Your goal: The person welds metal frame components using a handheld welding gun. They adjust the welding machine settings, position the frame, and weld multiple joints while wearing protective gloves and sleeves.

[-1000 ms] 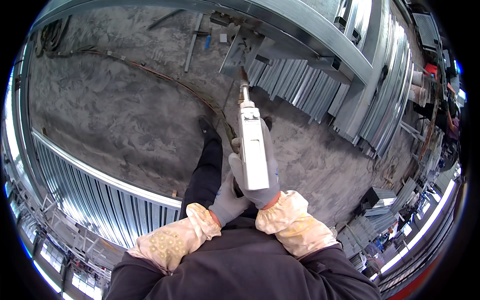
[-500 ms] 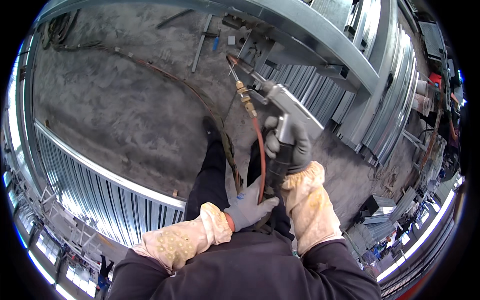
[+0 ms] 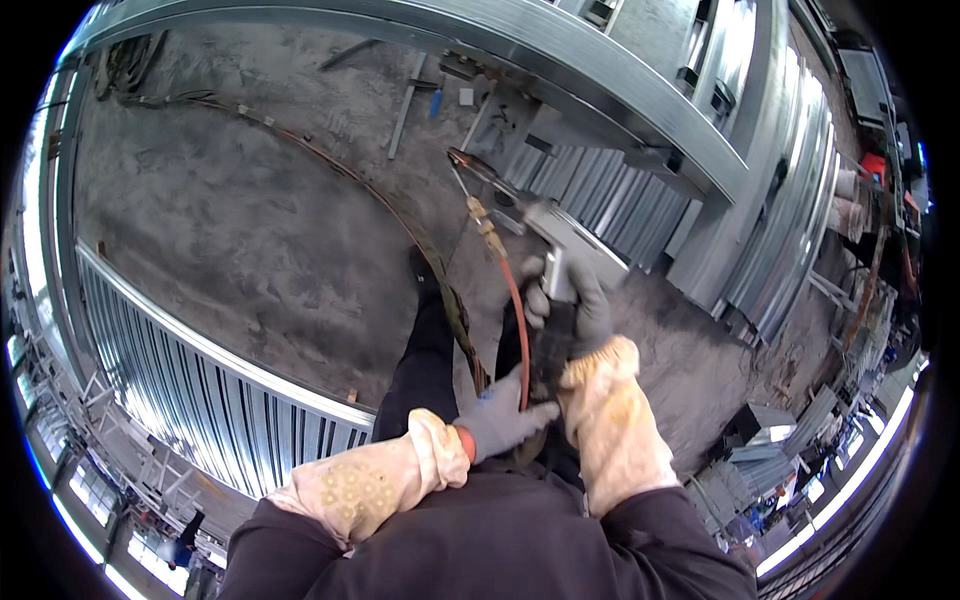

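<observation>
My right hand (image 3: pixel 588 305), in a grey glove, is wrapped around the grip of a silver pistol-shaped welding gun (image 3: pixel 570 235). Its copper-coloured nozzle (image 3: pixel 462 160) points up and to the left, above the floor. Beside the barrel runs a brass fitting (image 3: pixel 484 225) with a red hose (image 3: pixel 519 320) leading down from it. Close to my body, my left hand (image 3: pixel 500 420), also gloved in grey, is closed around the red hose below the gun's grip. Whether it also holds the gun's cable, I cannot tell. Cream cuffs cover both forearms.
A large galvanized steel frame (image 3: pixel 520 35) crosses the top. Stacked metal profiles (image 3: pixel 590 190) lie under it, more (image 3: pixel 775 230) at the right. A ribbed metal panel (image 3: pixel 200 350) stands at lower left. A long hose bundle (image 3: pixel 345 168) trails over the concrete floor (image 3: pixel 230 210).
The gun and my right hand have dropped slightly and shifted a little left. My left hand keeps its hold on the hose. The surroundings have shifted slightly in view.
</observation>
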{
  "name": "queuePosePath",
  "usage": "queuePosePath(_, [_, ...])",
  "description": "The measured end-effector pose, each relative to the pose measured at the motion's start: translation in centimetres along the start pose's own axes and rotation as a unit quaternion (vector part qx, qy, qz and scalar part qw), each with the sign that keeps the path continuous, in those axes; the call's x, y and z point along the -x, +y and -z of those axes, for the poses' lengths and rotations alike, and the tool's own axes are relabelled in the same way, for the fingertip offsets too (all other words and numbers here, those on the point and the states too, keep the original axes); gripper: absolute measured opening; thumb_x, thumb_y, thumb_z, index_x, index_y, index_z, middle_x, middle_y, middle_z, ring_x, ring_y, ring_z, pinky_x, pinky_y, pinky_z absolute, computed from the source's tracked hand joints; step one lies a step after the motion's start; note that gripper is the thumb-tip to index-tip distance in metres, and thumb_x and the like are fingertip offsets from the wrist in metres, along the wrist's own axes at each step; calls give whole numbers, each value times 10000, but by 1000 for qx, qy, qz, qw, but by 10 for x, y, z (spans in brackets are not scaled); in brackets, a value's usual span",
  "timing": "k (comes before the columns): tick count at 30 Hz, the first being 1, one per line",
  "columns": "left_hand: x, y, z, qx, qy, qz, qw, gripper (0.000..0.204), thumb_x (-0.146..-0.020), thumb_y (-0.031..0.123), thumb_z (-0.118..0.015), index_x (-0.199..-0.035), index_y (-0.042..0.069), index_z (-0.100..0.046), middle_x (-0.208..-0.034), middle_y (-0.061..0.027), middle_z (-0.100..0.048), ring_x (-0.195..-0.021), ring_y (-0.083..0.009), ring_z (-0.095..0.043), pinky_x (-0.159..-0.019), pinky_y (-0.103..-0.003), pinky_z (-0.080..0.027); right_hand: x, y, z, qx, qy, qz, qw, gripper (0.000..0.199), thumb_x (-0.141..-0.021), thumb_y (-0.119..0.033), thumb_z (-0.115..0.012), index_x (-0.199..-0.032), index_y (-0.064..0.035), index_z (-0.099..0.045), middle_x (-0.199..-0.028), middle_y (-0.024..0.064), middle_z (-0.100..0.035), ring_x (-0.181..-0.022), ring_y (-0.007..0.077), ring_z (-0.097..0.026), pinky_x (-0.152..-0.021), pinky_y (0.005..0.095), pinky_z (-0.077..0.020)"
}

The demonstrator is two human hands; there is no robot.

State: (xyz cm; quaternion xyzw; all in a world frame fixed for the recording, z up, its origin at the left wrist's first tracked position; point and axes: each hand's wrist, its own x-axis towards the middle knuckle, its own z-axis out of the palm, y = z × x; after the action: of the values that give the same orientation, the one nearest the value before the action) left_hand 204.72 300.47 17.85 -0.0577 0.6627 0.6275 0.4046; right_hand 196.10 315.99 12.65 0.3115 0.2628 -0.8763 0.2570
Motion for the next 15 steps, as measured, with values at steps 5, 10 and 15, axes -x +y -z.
queuePosePath(5, [-1,-13,2,76,-106,115,985,669,-826,275,-811,-1366,34,-498,-1080,-119,-683,-989,-189,-658,-902,-339,-515,40,-20,-58,220,-15,130,967,444,-934,-171,-631,-1301,62,-542,-1077,108,-657,-778,136,-627,-732,282,-533])
queuePosePath(10, [2,-25,-5,133,20,77,988,790,-732,226,-870,-1382,25,-470,-1323,-154,-593,-1239,-250,-571,-1048,-377,-449,43,25,-53,470,47,240,848,592,-926,-45,-621,-1473,30,-409,-1082,86,-656,-885,149,-637,-792,286,-533])
queuePosePath(15, [0,-71,-7,-9,1,44,999,789,-721,204,-880,-1381,44,-478,-1306,-161,-596,-1242,-281,-574,-1028,-381,-471,40,31,-82,567,75,305,761,723,-851,7,-678,-1506,39,-374,-1104,123,-682,-922,191,-689,-845,309,-563])
